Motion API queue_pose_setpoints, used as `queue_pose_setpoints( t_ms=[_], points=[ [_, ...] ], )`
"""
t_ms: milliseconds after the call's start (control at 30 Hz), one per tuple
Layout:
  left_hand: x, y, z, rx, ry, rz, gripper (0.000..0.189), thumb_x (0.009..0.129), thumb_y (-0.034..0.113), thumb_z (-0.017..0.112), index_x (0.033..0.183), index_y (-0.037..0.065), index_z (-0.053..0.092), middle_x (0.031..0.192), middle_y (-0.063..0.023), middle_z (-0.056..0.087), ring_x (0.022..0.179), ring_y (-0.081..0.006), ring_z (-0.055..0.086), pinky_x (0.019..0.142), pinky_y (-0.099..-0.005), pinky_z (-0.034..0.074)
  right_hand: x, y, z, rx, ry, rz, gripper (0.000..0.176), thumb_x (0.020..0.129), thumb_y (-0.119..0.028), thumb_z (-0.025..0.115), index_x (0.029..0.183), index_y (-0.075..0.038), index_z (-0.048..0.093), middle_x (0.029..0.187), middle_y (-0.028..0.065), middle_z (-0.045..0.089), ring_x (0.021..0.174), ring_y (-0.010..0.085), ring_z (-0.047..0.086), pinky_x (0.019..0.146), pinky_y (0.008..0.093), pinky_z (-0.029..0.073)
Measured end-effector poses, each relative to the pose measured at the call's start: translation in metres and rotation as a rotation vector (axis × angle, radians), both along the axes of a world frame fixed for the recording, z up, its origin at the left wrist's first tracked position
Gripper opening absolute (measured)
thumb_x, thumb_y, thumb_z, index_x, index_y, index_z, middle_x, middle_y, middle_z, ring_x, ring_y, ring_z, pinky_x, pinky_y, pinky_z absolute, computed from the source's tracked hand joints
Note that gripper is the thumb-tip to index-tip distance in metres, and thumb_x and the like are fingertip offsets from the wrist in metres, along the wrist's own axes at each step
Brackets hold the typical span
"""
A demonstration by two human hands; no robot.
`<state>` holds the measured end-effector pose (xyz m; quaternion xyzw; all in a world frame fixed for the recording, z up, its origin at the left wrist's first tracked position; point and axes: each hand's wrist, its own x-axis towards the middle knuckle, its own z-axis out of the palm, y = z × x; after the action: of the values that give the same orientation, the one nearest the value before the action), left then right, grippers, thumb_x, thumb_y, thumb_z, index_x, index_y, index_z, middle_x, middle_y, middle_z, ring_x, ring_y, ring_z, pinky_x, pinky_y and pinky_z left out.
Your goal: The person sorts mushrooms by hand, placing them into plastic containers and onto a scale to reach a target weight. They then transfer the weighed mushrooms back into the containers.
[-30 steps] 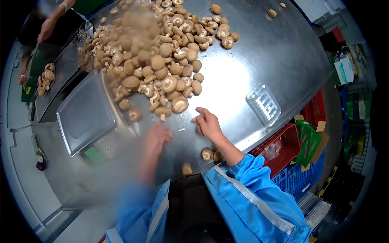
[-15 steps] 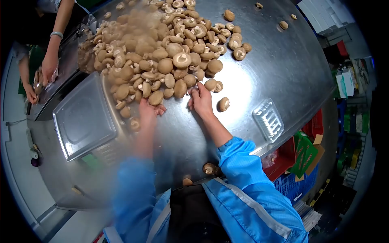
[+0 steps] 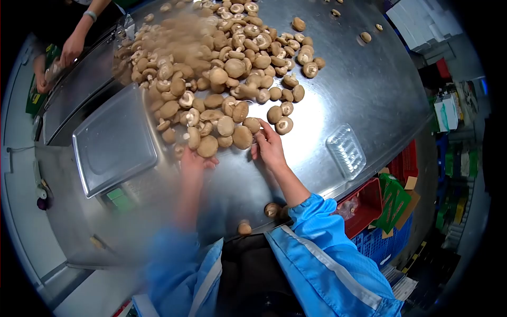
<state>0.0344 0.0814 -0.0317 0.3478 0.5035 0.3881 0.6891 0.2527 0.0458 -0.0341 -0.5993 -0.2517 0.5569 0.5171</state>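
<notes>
Mushrooms [image 3: 222, 68], far too many to count, lie heaped on the steel table [image 3: 364, 90], and we judge we are raking caps off the near edge. Our right hand [image 3: 269, 149] touches the nearest caps with its fingers apart and gripping nothing, while our left hand [image 3: 194, 158] is too blurred to tell. The next move calls for a gentle pinch on one cap; beside us sit one clear tray [image 3: 346, 151] and one scale pan [image 3: 113, 140].

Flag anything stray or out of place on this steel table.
Two brown mushrooms sit at the near edge of the shiny steel table, apart from the big mushroom pile, and could roll off. A few more loose mushrooms lie scattered far right. Nothing looks damaged.
</notes>
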Motion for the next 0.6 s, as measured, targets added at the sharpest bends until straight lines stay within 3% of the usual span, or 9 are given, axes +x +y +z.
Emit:
queue_pose_setpoints(
  t_ms=[133,367,500,533,600],
  points=[
    [-0.021,-0.012,0.037,0.024,-0.014,-0.089,0.037,0.093,-0.001,0.049,0.13,-0.003,0.045,0.103,-0.0139,0.064,0.078,-0.0203,0.066,0.062,-0.0283,0.052,-0.007,-0.009,0.017,-0.012,0.017,0.037,0.045,0.102,-0.01,0.045,0.146,-0.003,0.038,0.089,0.0066,0.059,0.054,0.0113,0.056,0.046,0.0265,0.048],
    [-0.089,-0.005,0.077,0.057,0.055,0.073,0.041,0.09,-0.003,0.049,0.131,-0.003,0.049,0.105,-0.0124,0.066,0.075,-0.0185,0.067,0.059,-0.0247,0.052,-0.074,0.01,0.049,0.089,-0.17,0.169,0.046,0.101,-0.01,0.047,0.145,-0.001,0.038,0.089,0.0071,0.064,0.056,0.0103,0.058,0.047,0.0259,0.048],
    [-0.146,0.008,0.074,0.063,0.121,0.133,0.039,0.09,-0.002,0.051,0.129,-0.003,0.052,0.1,-0.0094,0.067,0.065,-0.0132,0.064,0.052,-0.0213,0.05,-0.12,0.027,0.048,0.24,-0.499,0.288,0.047,0.095,-0.007,0.054,0.139,0.002,0.045,0.13,0.0161,0.051,0.107,0.0256,0.056,0.086,0.0334,0.05],
    [-0.152,0.01,0.083,0.03,0.148,0.173,0.038,0.091,-0.001,0.053,0.129,-0.002,0.052,0.097,-0.008,0.067,0.058,-0.0103,0.061,0.045,-0.0197,0.046,-0.131,0.031,0.047,0.278,-0.579,0.313,0.047,0.093,-0.006,0.056,0.138,0.003,0.046,0.14,0.0183,0.047,0.12,0.0295,0.056,0.095,0.0352,0.05],
    [-0.18,0.015,0.08,0.027,0.101,0.184,0.039,0.091,-0.001,0.054,0.13,-0.002,0.052,0.096,-0.0069,0.067,0.053,-0.0094,0.058,0.041,-0.0192,0.042,-0.154,0.042,0.044,0.453,-0.731,0.281,0.046,0.09,-0.004,0.056,0.134,0.004,0.048,0.139,0.0209,0.047,0.123,0.0357,0.05,0.102,0.0398,0.043]
  ],
)
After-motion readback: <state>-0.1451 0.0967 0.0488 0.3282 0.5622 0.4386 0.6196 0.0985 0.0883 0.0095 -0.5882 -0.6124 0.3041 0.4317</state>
